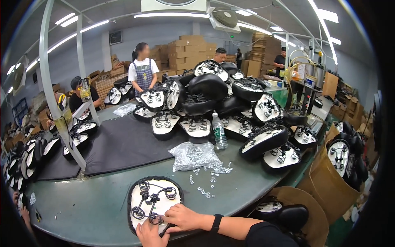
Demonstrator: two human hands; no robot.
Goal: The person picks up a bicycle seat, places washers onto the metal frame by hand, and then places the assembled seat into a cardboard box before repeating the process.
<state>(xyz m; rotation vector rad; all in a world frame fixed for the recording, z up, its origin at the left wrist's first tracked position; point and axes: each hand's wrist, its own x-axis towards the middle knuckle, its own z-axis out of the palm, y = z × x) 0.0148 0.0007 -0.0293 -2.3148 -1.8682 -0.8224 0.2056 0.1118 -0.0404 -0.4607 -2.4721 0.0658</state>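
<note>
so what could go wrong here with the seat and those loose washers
1. The loose washers spilled from the clear bag lie scattered near the table edge; a sweep of the right hand could knock some off.
2. Both hands work at the springs of the upturned seat; the left hand could get pinched in the coils.
3. The heaped seat pile leans over the water bottle and might tip it.
</note>
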